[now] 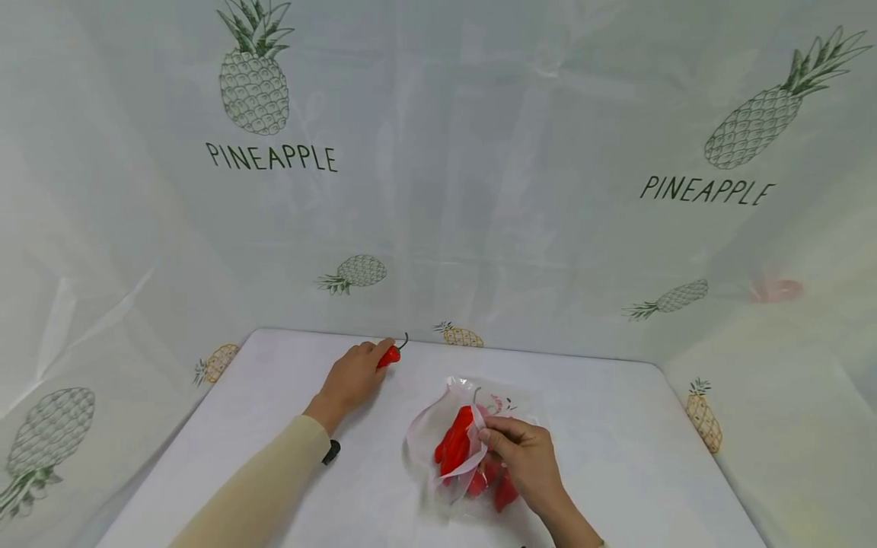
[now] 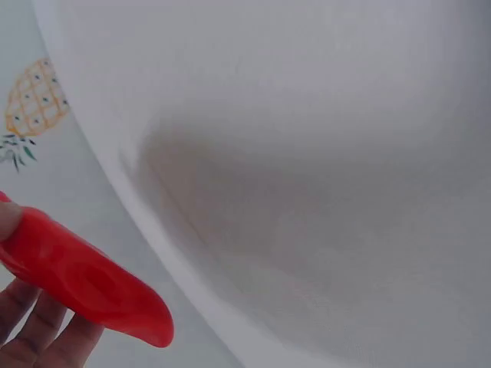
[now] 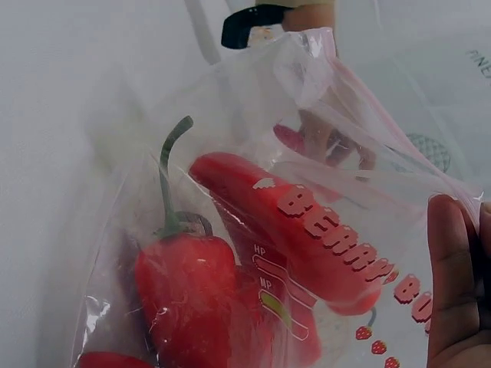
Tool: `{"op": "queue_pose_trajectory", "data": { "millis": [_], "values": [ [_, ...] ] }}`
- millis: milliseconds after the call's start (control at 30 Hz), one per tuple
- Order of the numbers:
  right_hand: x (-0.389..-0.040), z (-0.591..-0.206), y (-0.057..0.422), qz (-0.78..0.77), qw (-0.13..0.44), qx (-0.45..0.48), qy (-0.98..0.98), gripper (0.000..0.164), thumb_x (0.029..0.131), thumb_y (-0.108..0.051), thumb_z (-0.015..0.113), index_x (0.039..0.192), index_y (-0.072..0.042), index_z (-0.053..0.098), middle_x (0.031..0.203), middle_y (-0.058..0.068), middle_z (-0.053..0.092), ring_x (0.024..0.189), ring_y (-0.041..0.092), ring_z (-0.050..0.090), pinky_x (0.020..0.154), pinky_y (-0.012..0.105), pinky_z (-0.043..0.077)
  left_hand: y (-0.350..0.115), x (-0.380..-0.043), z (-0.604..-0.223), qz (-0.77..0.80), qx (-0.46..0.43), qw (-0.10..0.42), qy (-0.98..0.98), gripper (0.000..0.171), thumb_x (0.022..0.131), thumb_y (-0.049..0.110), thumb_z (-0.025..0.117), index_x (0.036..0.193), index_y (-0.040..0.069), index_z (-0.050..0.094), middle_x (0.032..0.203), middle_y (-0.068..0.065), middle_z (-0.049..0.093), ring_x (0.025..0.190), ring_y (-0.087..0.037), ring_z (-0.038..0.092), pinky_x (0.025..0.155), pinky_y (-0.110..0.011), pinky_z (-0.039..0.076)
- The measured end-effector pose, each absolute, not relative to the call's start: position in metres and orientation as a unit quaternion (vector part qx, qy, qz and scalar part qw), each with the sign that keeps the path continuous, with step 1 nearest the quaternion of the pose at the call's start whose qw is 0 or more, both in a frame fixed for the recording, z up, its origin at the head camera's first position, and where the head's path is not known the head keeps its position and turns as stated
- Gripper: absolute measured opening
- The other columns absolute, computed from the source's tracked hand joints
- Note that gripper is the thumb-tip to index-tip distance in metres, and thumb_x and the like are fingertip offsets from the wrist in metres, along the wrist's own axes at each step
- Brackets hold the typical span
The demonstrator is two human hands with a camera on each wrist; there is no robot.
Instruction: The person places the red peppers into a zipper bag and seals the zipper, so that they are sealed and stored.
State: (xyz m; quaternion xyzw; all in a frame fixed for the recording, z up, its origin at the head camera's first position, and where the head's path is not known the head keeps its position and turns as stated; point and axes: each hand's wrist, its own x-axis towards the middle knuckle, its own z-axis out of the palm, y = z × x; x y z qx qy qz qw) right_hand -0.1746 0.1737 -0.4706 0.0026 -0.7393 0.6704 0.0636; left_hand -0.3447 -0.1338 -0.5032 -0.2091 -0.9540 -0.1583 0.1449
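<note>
Near the table's far edge, my left hand (image 1: 354,376) grips a red chili pepper (image 1: 389,356) whose dark curved stem sticks up. The left wrist view shows that pepper (image 2: 92,276) between the thumb and the fingers, its rounded tip free. My right hand (image 1: 524,455) pinches the pink-edged rim of a clear zip bag (image 1: 426,434), right of the middle. Several red peppers (image 1: 455,445) lie inside the bag. In the right wrist view one pepper (image 3: 188,295) with a green stem shows through the printed plastic, beside a longer pepper (image 3: 261,215).
The white table (image 1: 603,426) carries the bag. A translucent curtain (image 1: 466,152) printed with pineapples hangs behind and at both sides. A black band (image 1: 332,452) sits at the left wrist.
</note>
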Motion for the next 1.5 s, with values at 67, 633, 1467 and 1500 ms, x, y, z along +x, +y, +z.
{"op": "queue_pose_trajectory", "data": {
  "millis": [67,633,1467,1500],
  "values": [
    [-0.175,-0.470,0.172,0.674,0.065,0.001,-0.736,0.018,0.092,-0.003,0.078,0.109,0.001,0.081,0.093,0.011,0.079,0.067,0.014,0.069,0.065,0.025,0.063,-0.133,-0.337,-0.500,-0.162,-0.214,0.145,-0.952,0.050,0.099,0.018,0.073,0.147,0.021,0.058,0.124,-0.013,0.070,0.105,-0.032,0.068,0.087,-0.050,0.061],
    [-0.178,-0.470,0.167,0.691,0.078,0.007,-0.719,0.020,0.091,0.002,0.078,0.110,0.007,0.079,0.093,0.014,0.079,0.070,0.015,0.072,0.068,0.032,0.066,-0.123,-0.266,-0.470,-0.194,-0.253,0.165,-0.933,0.049,0.096,0.024,0.079,0.142,0.024,0.062,0.115,-0.003,0.072,0.095,-0.017,0.067,0.084,-0.036,0.064],
    [-0.177,-0.468,0.158,0.679,0.069,-0.004,-0.730,0.020,0.094,-0.002,0.076,0.113,0.002,0.080,0.103,0.017,0.079,0.074,0.015,0.072,0.068,0.031,0.066,-0.089,-0.222,-0.442,-0.143,-0.357,-0.014,-0.923,0.043,0.096,0.036,0.075,0.138,0.031,0.067,0.104,0.008,0.070,0.086,-0.003,0.058,0.072,-0.022,0.055],
    [-0.177,-0.469,0.157,0.678,0.072,-0.004,-0.732,0.020,0.093,-0.002,0.077,0.112,0.002,0.080,0.103,0.016,0.079,0.074,0.015,0.072,0.068,0.030,0.065,-0.087,-0.223,-0.443,-0.159,-0.352,-0.018,-0.922,0.044,0.096,0.036,0.074,0.139,0.030,0.066,0.104,0.009,0.071,0.086,-0.002,0.059,0.072,-0.022,0.055]
  ]
}}
